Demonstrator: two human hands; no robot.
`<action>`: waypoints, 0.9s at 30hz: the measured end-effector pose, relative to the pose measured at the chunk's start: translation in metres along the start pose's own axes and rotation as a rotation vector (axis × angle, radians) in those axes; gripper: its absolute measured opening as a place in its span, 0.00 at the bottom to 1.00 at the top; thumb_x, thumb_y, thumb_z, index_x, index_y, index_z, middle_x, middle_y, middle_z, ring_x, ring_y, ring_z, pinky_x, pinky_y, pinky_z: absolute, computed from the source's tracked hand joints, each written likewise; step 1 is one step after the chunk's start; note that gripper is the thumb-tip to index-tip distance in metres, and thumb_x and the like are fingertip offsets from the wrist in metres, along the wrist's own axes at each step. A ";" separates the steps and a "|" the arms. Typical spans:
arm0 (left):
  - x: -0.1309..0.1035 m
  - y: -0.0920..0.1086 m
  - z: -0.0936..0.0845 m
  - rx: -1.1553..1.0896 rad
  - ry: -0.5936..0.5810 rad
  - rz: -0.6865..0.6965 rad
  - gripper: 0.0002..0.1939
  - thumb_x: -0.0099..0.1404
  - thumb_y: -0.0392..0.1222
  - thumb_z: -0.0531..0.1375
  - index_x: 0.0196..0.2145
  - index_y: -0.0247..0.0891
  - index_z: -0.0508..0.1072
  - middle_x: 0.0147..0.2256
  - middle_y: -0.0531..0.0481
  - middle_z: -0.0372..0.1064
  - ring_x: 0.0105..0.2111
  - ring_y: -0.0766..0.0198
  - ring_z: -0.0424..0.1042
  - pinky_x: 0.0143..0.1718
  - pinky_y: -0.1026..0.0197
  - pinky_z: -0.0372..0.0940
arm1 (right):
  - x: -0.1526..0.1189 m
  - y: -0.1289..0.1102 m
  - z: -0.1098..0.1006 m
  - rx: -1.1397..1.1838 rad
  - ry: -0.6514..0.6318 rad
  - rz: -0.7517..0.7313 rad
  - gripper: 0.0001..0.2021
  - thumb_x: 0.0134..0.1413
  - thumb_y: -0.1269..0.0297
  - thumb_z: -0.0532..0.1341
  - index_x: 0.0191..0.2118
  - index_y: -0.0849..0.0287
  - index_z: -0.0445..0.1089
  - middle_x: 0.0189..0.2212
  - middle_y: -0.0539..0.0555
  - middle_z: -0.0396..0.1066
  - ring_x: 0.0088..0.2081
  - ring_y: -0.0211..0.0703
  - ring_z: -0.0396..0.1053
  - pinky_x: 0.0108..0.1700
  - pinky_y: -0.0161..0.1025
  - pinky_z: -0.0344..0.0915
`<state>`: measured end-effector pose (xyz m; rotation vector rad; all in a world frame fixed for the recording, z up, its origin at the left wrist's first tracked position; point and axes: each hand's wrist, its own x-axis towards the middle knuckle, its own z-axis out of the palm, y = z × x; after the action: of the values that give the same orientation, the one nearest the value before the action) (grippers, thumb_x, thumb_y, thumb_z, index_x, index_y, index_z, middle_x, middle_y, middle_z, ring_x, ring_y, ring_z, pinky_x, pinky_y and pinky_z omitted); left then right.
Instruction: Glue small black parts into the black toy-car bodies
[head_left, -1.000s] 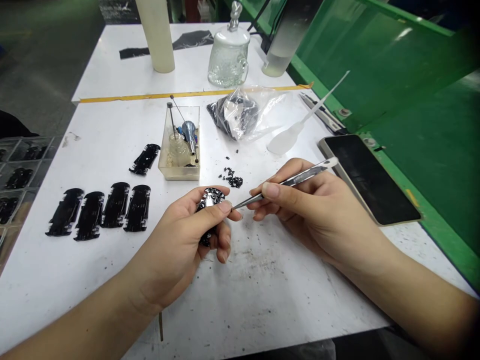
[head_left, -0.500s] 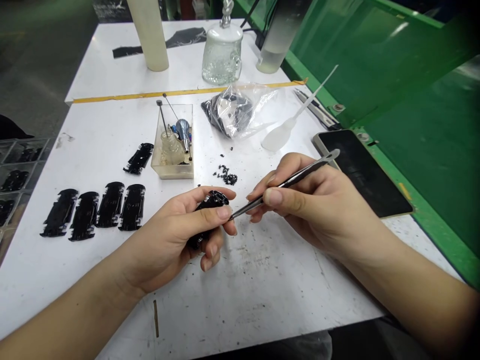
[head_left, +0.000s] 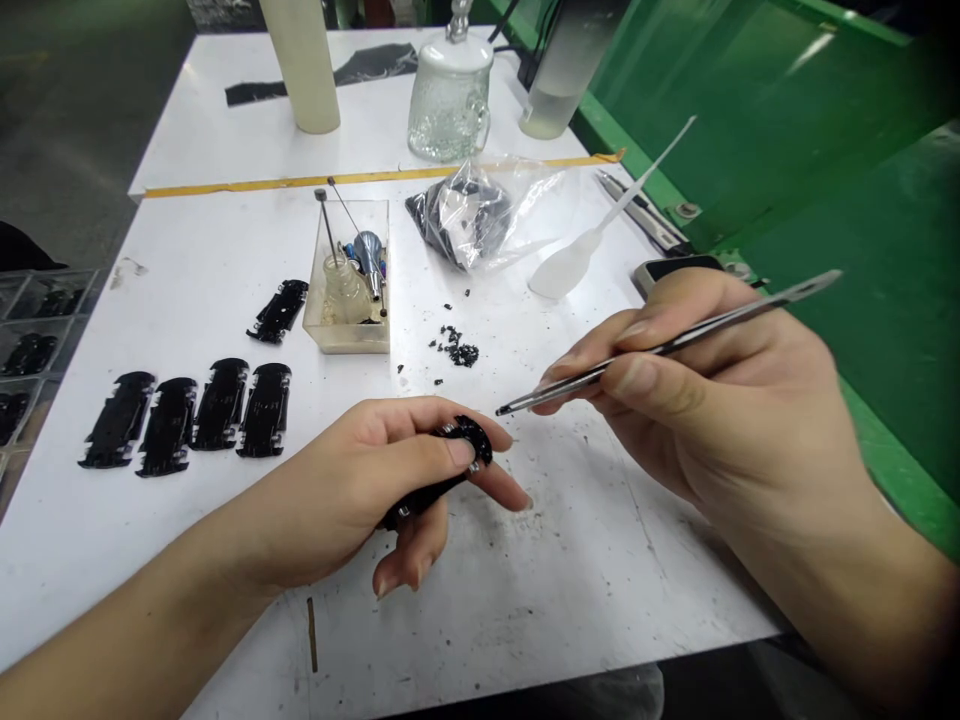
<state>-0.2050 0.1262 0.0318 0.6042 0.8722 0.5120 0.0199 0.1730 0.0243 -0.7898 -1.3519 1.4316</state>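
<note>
My left hand [head_left: 390, 480] grips a black plastic car chassis [head_left: 474, 436] between thumb and fingers, its far end showing past the thumb. My right hand [head_left: 697, 390] is closed round a pair of metal tweezers [head_left: 585, 376]. Their tips point left, a short way above and apart from the chassis. A tiny dark speck shows at the tips; I cannot make out what it is. Beyond my hands lies a small heap of tiny black parts [head_left: 463, 353]. Several more black chassis [head_left: 168, 425] rest on the left of the table, one of them apart beside the box.
A clear box [head_left: 346, 338] holds a small jar and tools. Behind are a plastic bag [head_left: 472, 220], a white dropper [head_left: 562, 268], a glass jar [head_left: 448, 115] and bottles. A phone [head_left: 675, 266] is partly hidden behind my right hand. Green panels [head_left: 750, 120] border the right.
My right hand has drawn the tweezers up and right, away from the chassis. My left hand has shifted slightly right and down, tilting the chassis.
</note>
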 end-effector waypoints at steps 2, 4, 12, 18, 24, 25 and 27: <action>-0.002 0.001 -0.001 0.037 -0.040 -0.024 0.09 0.73 0.42 0.59 0.45 0.37 0.78 0.42 0.38 0.82 0.14 0.76 0.64 0.13 0.74 0.55 | -0.003 0.000 0.001 -0.001 -0.023 -0.005 0.07 0.56 0.69 0.73 0.34 0.53 0.75 0.34 0.49 0.80 0.35 0.47 0.82 0.39 0.45 0.83; -0.002 0.002 -0.001 0.047 -0.058 -0.045 0.09 0.73 0.41 0.59 0.44 0.37 0.79 0.42 0.37 0.82 0.14 0.77 0.64 0.13 0.74 0.54 | -0.005 0.001 0.002 0.026 -0.067 0.017 0.07 0.57 0.69 0.72 0.35 0.53 0.74 0.35 0.49 0.80 0.37 0.47 0.82 0.40 0.48 0.83; -0.002 0.004 -0.003 0.052 -0.079 -0.066 0.09 0.71 0.40 0.60 0.42 0.39 0.80 0.39 0.40 0.83 0.13 0.77 0.62 0.14 0.73 0.51 | -0.010 0.001 0.006 0.085 -0.130 0.094 0.08 0.58 0.69 0.71 0.34 0.54 0.71 0.35 0.49 0.80 0.39 0.47 0.82 0.39 0.48 0.84; -0.002 0.004 -0.003 0.065 -0.068 -0.073 0.10 0.72 0.42 0.59 0.42 0.39 0.80 0.40 0.40 0.83 0.13 0.77 0.63 0.14 0.74 0.51 | -0.009 0.002 0.007 0.063 -0.141 0.080 0.07 0.59 0.70 0.70 0.36 0.52 0.72 0.36 0.49 0.80 0.39 0.47 0.82 0.39 0.48 0.84; -0.002 0.005 -0.003 0.060 -0.072 -0.075 0.09 0.72 0.41 0.59 0.43 0.39 0.80 0.40 0.40 0.83 0.13 0.77 0.63 0.14 0.73 0.51 | -0.008 0.002 0.007 0.043 -0.146 0.065 0.07 0.59 0.70 0.70 0.35 0.53 0.72 0.36 0.50 0.80 0.39 0.48 0.82 0.39 0.48 0.84; -0.002 0.004 -0.004 0.060 -0.075 -0.072 0.10 0.72 0.41 0.59 0.43 0.39 0.80 0.40 0.40 0.83 0.13 0.77 0.63 0.14 0.73 0.51 | -0.008 0.002 0.007 0.043 -0.147 0.064 0.07 0.59 0.70 0.70 0.35 0.53 0.72 0.36 0.50 0.80 0.39 0.48 0.82 0.40 0.48 0.84; -0.001 0.004 -0.005 0.053 -0.079 -0.066 0.11 0.72 0.42 0.58 0.43 0.38 0.80 0.40 0.40 0.83 0.13 0.77 0.63 0.14 0.73 0.52 | -0.008 0.003 0.006 0.048 -0.151 0.062 0.07 0.59 0.71 0.70 0.36 0.54 0.72 0.36 0.50 0.80 0.39 0.48 0.82 0.40 0.48 0.84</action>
<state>-0.2107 0.1295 0.0323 0.6379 0.8302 0.4040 0.0157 0.1640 0.0207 -0.7096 -1.4110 1.5936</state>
